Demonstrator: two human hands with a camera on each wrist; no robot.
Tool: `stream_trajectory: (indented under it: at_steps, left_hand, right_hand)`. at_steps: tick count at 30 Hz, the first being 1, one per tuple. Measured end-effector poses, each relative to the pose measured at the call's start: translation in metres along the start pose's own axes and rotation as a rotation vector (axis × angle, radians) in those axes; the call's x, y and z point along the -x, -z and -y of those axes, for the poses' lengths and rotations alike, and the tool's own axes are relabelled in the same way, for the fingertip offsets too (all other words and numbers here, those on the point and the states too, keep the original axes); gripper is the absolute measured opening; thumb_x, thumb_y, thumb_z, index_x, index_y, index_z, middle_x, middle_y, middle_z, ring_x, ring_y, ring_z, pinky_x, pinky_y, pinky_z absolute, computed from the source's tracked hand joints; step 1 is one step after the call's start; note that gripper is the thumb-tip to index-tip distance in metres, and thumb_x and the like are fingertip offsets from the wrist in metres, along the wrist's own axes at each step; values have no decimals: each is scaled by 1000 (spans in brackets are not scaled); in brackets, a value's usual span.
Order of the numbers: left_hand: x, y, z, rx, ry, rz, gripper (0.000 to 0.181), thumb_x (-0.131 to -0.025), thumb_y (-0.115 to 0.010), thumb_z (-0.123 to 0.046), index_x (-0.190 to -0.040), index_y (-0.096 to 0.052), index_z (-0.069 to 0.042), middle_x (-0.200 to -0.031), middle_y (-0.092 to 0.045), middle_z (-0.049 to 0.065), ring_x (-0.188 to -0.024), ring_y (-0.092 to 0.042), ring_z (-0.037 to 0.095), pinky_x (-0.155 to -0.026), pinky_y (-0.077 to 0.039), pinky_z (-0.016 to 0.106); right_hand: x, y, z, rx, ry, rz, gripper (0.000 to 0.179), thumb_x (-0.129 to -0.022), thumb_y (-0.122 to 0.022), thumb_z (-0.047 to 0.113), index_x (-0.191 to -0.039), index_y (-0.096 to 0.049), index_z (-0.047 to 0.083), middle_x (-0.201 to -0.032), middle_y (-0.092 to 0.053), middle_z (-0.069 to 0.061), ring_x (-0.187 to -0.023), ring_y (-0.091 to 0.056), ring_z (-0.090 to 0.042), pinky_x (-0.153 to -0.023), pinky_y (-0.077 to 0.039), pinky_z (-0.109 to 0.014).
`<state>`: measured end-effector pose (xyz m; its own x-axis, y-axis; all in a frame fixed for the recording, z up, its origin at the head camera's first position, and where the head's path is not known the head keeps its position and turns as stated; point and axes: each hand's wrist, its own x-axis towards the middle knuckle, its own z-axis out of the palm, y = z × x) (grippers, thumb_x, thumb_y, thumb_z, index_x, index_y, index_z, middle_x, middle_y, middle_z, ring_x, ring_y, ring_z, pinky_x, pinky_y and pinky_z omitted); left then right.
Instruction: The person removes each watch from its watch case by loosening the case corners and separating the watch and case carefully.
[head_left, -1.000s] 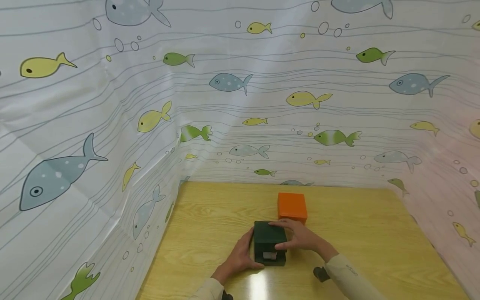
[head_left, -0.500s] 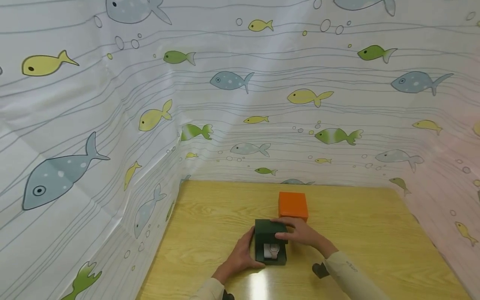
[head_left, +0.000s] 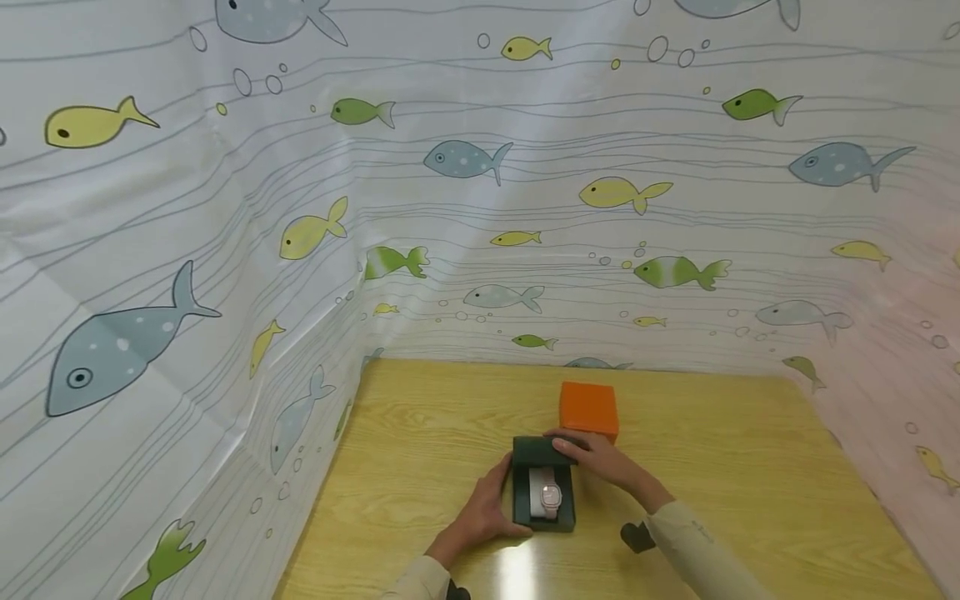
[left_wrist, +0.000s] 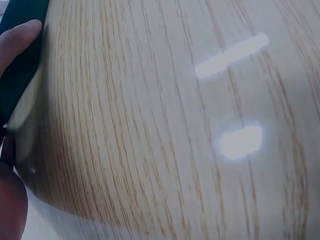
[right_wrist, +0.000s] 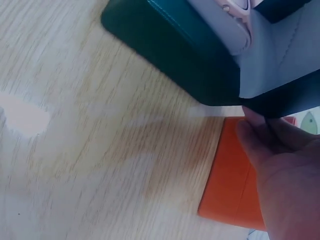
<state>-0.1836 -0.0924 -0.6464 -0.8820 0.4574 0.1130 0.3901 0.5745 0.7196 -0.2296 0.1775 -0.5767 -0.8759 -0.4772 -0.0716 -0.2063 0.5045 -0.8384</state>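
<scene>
A dark green watch box sits on the table with its lid raised and leaning back. Inside lies a pink wristwatch around a pale cushion. My left hand grips the box's near left corner, thumb along the front and fingers along the left side. In the left wrist view, the thumb presses on the green wall. My right hand holds the lid by its right part. The right wrist view shows those fingers at the lid's edge and the light grey lining inside.
An orange box stands just behind the green one, close to my right hand. The wood-grain table is bordered by fish-print sheets at the back and both sides.
My right hand has swung the lid up and back, from nearly closed to wide open, and the watch has come into view. My left hand has stayed on the box.
</scene>
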Motion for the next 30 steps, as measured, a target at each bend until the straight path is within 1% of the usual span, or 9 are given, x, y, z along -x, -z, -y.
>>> stream_trajectory:
  at_steps: [4, 7, 9, 13, 17, 20, 23, 27, 30]
  left_hand:
    - [0, -2, 0, 18, 37, 22, 130, -63, -98, -36, -161, -21, 2, -160, -40, 26, -146, -43, 45, -114, -34, 70]
    - [0, -2, 0, 23, 52, 29, 130, -63, -98, -35, -161, -21, 2, -161, -39, 27, -147, -42, 46, -114, -32, 72]
    - [0, -2, 1, 23, 50, 23, 130, -63, -98, -35, -161, -22, 2, -160, -39, 27, -147, -42, 46, -114, -33, 72]
    - [-1, -2, 1, 20, 61, 21, 130, -62, -99, -35, -161, -22, 2, -160, -40, 27, -147, -43, 45, -116, -33, 70]
    - [-1, -3, 2, 13, 64, 19, 130, -62, -99, -35, -160, -23, 2, -160, -41, 27, -146, -43, 46, -115, -33, 70]
    - [0, -4, 3, 2, 57, 19, 130, -62, -98, -36, -161, -22, 2, -160, -40, 26, -146, -43, 45, -114, -33, 72]
    - [1, -5, 4, 10, 54, 18, 132, -61, -99, -36, -161, -21, 1, -161, -40, 25, -147, -42, 44, -113, -32, 73]
    - [1, -5, 5, 30, 53, 15, 133, -61, -99, -37, -162, -20, 0, -162, -39, 23, -148, -41, 43, -113, -30, 74]
    - [1, -5, 5, 31, 55, 21, 133, -62, -98, -39, -163, -20, -3, -163, -38, 21, -149, -41, 40, -113, -32, 71]
  right_hand:
    - [0, 0, 4, -24, -58, -27, 43, -109, -44, 45, -142, -61, 23, -146, -61, -8, -136, -53, -31, -116, -38, -60]
    - [0, -3, 7, -34, -109, -64, 48, -108, -43, 47, -143, -60, 19, -147, -60, -10, -137, -53, -32, -117, -37, -60]
    - [0, -4, 9, -34, -149, -96, 53, -108, -41, 49, -146, -57, 15, -148, -59, -13, -139, -52, -35, -118, -36, -60]
    - [0, -7, 9, -82, -218, -124, 67, -109, -36, 52, -156, -42, 5, -159, -46, -20, -150, -40, -42, -123, -27, -62]
    - [-1, -10, 8, -114, -224, -112, 72, -110, -29, 52, -161, -27, 0, -168, -26, -21, -158, -23, -42, -126, -18, -62]
    - [-1, -11, 9, -143, -216, -112, 74, -111, -26, 51, -161, -21, -3, -170, -15, -24, -159, -15, -43, -126, -18, -62]
    - [0, -13, 11, -196, -203, -98, 73, -111, -23, 48, -162, -15, -4, -171, -6, -26, -159, -13, -44, -124, -25, -62]
    - [1, -16, 15, -213, -196, -102, 73, -112, -21, 47, -162, -11, -6, -171, -5, -29, -157, -19, -46, -118, -35, -62]
    - [4, -18, 20, -185, -224, -125, 77, -111, -22, 51, -162, -10, -5, -171, -7, -29, -155, -25, -46, -118, -36, -61]
